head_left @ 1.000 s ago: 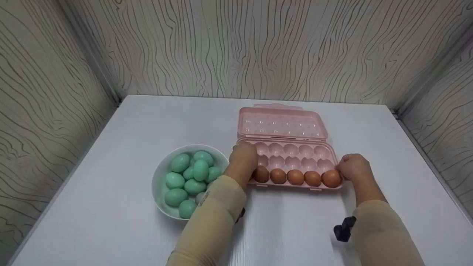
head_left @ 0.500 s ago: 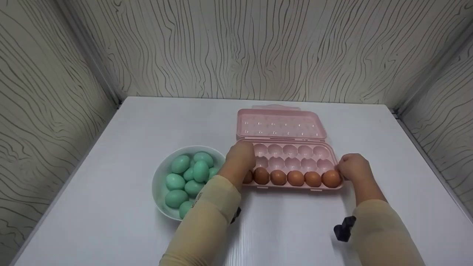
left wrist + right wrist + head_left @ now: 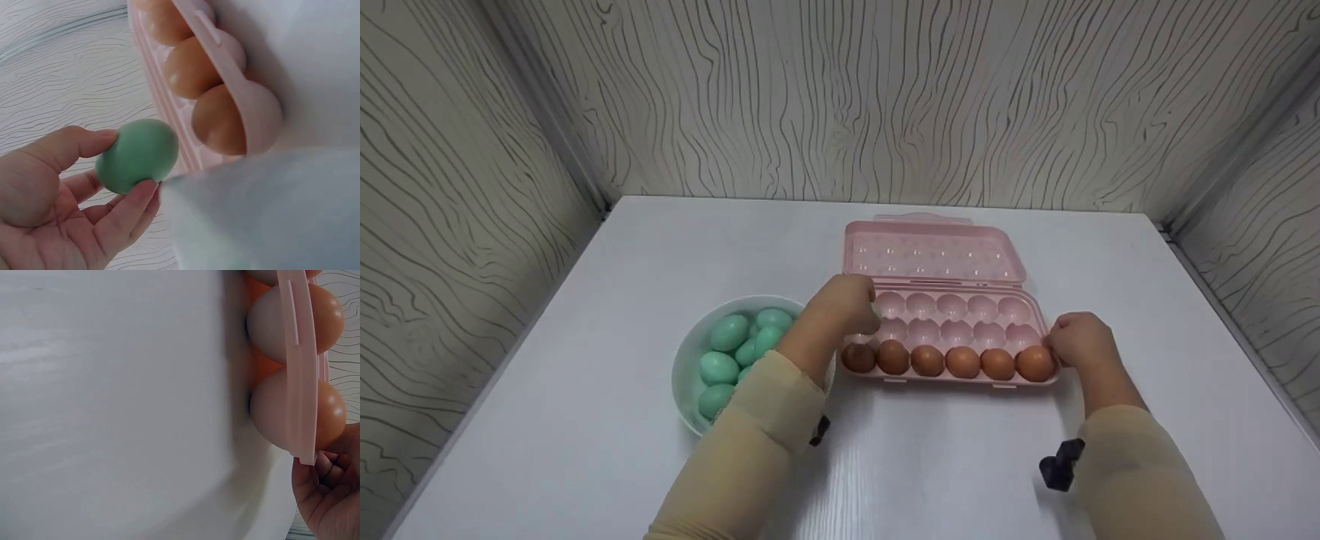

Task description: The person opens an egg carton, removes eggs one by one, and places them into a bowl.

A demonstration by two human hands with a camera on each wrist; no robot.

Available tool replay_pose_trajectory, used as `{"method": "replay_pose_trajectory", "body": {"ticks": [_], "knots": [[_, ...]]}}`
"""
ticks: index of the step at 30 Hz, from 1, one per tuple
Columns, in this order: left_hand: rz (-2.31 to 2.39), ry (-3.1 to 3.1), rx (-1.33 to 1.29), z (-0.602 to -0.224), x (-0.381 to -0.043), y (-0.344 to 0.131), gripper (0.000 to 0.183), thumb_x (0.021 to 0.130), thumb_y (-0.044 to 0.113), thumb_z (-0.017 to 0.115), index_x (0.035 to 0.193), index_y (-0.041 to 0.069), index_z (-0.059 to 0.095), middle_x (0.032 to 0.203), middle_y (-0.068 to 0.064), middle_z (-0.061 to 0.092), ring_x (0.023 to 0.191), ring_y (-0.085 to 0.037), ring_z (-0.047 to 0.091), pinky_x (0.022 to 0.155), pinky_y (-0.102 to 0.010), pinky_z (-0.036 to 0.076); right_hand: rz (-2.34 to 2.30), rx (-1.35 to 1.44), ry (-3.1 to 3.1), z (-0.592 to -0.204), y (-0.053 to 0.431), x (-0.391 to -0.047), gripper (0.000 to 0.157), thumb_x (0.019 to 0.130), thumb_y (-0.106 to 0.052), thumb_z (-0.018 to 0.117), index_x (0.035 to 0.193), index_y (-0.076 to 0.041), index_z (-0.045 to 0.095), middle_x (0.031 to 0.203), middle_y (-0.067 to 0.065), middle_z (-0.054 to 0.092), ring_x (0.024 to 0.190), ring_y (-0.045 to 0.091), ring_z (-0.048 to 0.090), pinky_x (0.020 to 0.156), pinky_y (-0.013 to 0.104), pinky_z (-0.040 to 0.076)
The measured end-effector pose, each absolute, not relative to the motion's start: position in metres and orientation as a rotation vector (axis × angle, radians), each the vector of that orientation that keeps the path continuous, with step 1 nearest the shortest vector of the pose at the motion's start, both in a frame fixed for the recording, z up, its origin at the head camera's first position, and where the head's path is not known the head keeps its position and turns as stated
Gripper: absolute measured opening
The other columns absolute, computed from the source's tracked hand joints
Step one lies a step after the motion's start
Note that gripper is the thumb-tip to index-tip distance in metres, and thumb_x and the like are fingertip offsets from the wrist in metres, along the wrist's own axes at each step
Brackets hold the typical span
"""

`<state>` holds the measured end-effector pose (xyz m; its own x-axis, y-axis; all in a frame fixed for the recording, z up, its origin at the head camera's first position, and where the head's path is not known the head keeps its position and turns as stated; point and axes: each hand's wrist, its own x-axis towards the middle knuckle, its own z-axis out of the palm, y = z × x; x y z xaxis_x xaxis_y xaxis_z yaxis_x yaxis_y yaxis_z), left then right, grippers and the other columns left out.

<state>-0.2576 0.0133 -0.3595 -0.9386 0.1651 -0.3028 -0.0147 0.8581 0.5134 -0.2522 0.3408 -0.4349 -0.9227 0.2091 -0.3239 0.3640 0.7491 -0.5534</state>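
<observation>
My left hand (image 3: 844, 306) pinches a green egg (image 3: 138, 156) between thumb and fingertips, as the left wrist view shows. In the head view that egg is hidden by the hand, which is over the left end of the pink egg carton (image 3: 1031, 322). A full row of brown eggs (image 3: 928, 361) lines the carton's front; the visible cups of the two rows behind are bare. At the carton's right end, my right hand (image 3: 1084, 340) grips the rim beside the last brown egg (image 3: 331, 413). Its thumb and fingers meet around the corner.
Left of the carton stands a white bowl (image 3: 681, 375) with several green eggs (image 3: 718, 369), partly covered by my left forearm. The carton's lid (image 3: 934, 255) lies folded back behind it. Patterned panels (image 3: 840, 97) close off the table's back and sides.
My left hand has shifted left and slightly back from over the carton's front row, uncovering the leftmost brown egg. My right hand has stayed at the carton's right end.
</observation>
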Motion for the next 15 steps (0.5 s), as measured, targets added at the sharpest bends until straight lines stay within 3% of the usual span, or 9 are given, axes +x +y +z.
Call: {"method": "replay_pose_trajectory", "body": {"ticks": [15], "knots": [[0.717,2.652,0.283,-0.325,-0.238,-0.027,0.023,0.075,0.014,0.069,0.096,0.016,0.060,0.089,0.000,0.059,0.082,-0.020,0.051,0.068,-0.034,0.044,-0.905,0.446,2.706,-0.434,0.340,-0.252,0.014,0.081,-0.008,0.047,0.069,-0.006,0.052,0.064,0.005,0.052,0.062,0.018,0.049,0.054,0.027,0.042]]}}
